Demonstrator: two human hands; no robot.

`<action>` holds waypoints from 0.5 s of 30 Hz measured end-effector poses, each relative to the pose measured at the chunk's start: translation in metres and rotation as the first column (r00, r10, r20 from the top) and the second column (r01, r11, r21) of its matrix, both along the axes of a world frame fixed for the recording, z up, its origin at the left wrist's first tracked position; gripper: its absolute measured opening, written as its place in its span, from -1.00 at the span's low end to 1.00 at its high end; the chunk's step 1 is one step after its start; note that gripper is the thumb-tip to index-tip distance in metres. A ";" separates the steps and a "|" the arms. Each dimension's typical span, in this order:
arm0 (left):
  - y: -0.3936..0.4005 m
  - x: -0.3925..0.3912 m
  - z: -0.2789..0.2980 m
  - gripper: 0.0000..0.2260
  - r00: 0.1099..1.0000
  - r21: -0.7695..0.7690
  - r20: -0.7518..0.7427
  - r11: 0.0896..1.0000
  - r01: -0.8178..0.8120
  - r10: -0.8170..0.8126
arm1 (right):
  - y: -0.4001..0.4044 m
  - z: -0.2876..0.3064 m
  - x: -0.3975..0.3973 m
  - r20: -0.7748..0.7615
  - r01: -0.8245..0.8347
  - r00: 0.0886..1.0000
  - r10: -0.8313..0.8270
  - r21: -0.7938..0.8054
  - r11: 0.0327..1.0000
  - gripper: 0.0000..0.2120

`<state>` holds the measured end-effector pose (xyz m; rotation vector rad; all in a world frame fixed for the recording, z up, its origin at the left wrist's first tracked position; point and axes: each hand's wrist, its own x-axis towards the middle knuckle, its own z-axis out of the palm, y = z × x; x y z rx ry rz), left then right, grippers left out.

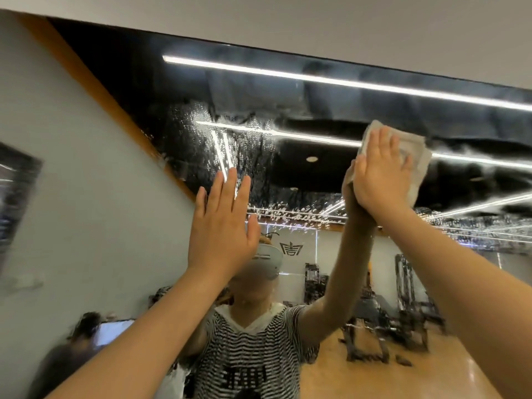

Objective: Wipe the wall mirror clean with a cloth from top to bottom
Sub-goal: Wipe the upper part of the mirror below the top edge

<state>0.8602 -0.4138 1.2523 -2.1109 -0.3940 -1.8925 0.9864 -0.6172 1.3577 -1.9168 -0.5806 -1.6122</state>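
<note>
Overhead, in the head view, the wall mirror fills the upper frame beneath a pale ceiling. The person's right hand presses a white cloth flat against the glass high up on the right, fingers straight and close together on top of the cloth. The left hand is raised, palm toward the mirror, left of centre, fingers straight and slightly spread, holding nothing; contact with the glass cannot be confirmed. Droplets and wet streaks cover the glass between and above the hands. The reflection shows a striped shirt and gym equipment.
</note>
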 end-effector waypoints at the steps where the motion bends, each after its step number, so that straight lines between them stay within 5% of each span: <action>1: 0.000 0.000 0.000 -0.39 1.000 -0.001 0.001 1.000 0.002 -0.002 | 0.009 0.002 -0.005 0.013 -0.005 1.000 0.005 -0.021 1.000 -0.47; 8: 0.001 0.001 0.000 -0.40 1.000 0.004 0.009 1.000 0.015 -0.015 | 0.091 -0.004 -0.054 0.139 -0.037 0.988 0.069 -0.219 0.975 -0.45; 15: 0.002 0.002 0.000 -0.40 0.999 0.016 0.028 0.999 0.040 -0.040 | 0.098 -0.009 -0.057 0.171 -0.034 0.983 0.066 -0.185 0.982 -0.47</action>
